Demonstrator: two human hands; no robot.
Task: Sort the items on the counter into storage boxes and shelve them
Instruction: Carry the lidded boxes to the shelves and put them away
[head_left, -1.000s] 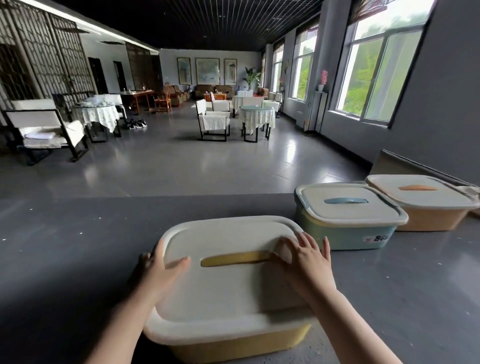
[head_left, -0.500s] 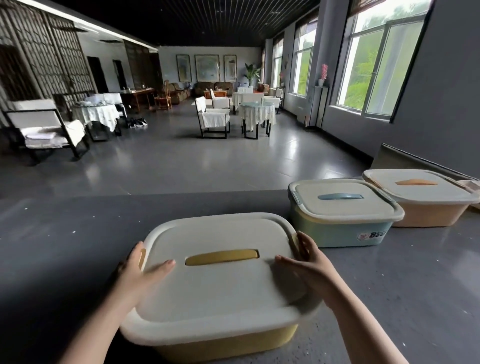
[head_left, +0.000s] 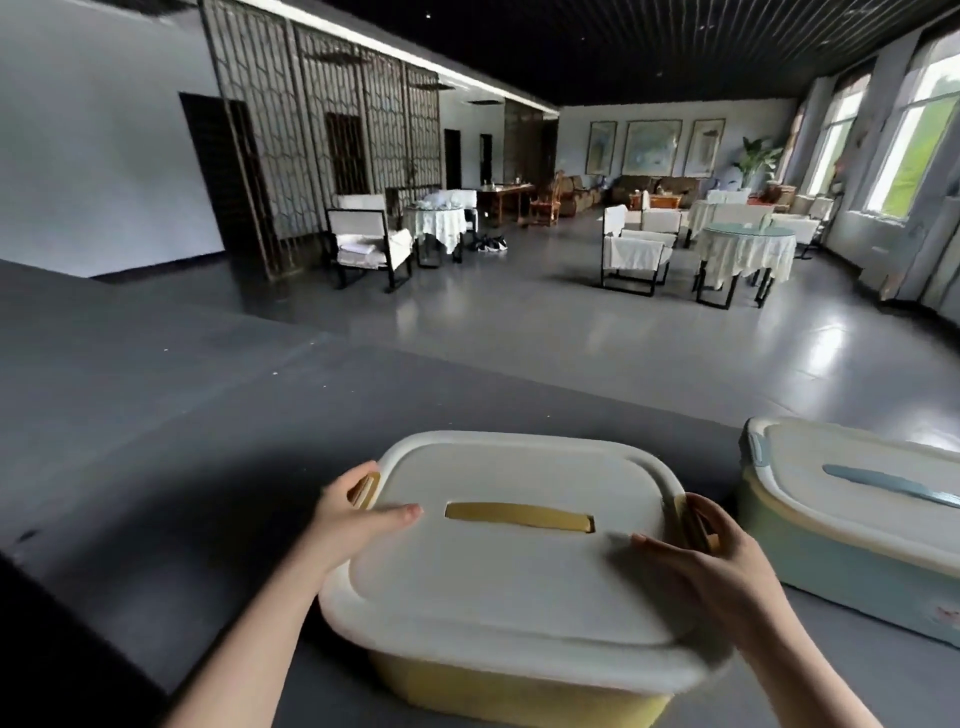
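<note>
A yellow storage box (head_left: 519, 691) with a cream lid and a yellow handle slot sits on the dark grey counter (head_left: 182, 467) right in front of me. My left hand (head_left: 358, 514) grips the box's left side at its yellow latch, thumb lying on the lid. My right hand (head_left: 711, 556) grips the right side at the other latch. Beside it on the right stands a pale blue storage box (head_left: 841, 551) with a cream lid and blue handle, partly cut off by the frame edge.
The counter stretches far to the left and ends at a dark drop at the lower left. Beyond it lies an open hall with chairs and cloth-covered tables (head_left: 743, 254), a lattice screen and windows at the right.
My view has swung left, so the orange box has left the frame. Both hands slid from the lid top out to the side latches of the yellow box.
</note>
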